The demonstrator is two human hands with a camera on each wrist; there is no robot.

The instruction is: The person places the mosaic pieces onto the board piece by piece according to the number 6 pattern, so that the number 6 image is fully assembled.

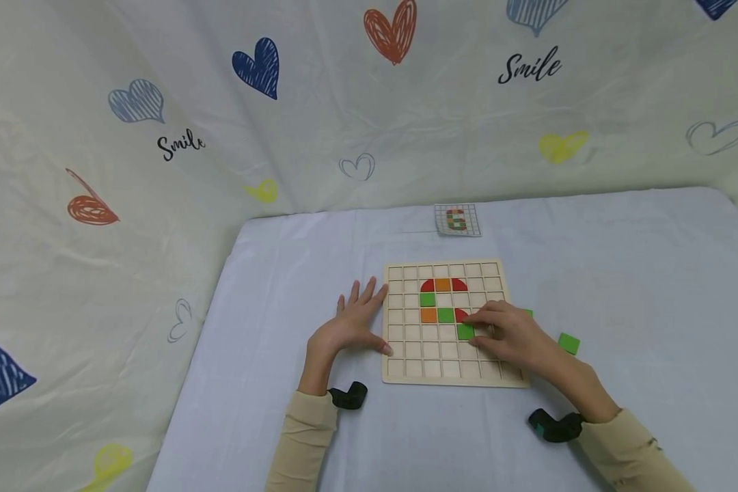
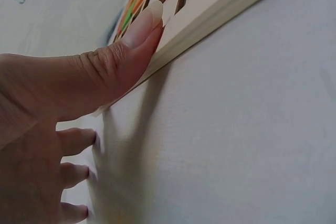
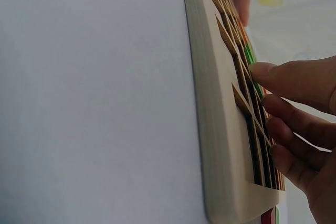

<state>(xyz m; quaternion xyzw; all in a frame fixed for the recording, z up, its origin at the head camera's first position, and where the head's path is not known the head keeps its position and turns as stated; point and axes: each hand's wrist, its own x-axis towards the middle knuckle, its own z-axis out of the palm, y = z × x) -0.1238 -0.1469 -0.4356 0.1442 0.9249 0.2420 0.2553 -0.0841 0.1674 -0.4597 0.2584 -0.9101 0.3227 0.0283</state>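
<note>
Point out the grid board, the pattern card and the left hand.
Grid board (image 1: 431, 350): head view, on a bare cell in its lower part.
Pattern card (image 1: 458, 220): head view, on its printed coloured pattern.
Left hand (image 1: 354, 325): head view, on its back.

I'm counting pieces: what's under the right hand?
The right hand covers part of the board and of a red tile. A loose green tile peeks out behind it; the right wrist view shows a loose red piece beside the board. Anything else beneath is hidden.
</note>
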